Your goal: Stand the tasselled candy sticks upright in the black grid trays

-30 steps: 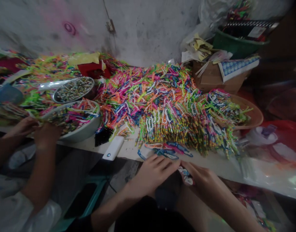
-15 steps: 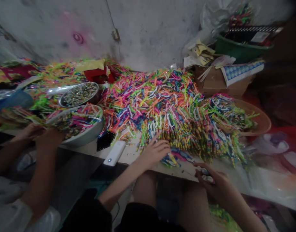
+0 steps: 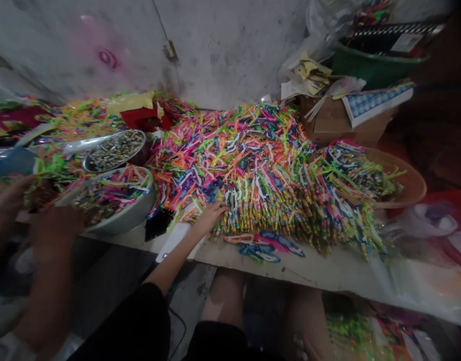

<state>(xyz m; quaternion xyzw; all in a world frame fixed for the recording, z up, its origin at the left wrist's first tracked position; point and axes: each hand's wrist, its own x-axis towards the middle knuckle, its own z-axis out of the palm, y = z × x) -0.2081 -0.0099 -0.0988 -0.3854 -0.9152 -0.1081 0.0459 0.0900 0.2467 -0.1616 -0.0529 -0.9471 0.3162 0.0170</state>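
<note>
My left hand [image 3: 213,213] reaches to the left end of a row of thin bundled pieces [image 3: 260,210] with yellow patterned ends. Its fingers are closed together at the edge of the row; what they pinch is too small to make out. Several loose blue, pink and orange strips [image 3: 270,245] lie on the table in front of the row. A large heap of colourful strips [image 3: 230,145] rises behind it. A white device [image 3: 174,240] lies beside my left forearm and is partly covered by it. My right hand is not visible; small pale blurred bits show near the bottom edge.
A white tub [image 3: 131,220] and a metal bowl [image 3: 88,164] stand left, near another person's hands [image 3: 59,220]. At right are an orange basin [image 3: 413,185], a cardboard box [image 3: 328,123] and a green tub [image 3: 366,70].
My left hand has moved left and its fingers have drawn together. My right hand, which held small pale pieces at the table's edge, has left that spot. The camera view has shifted slightly.
</note>
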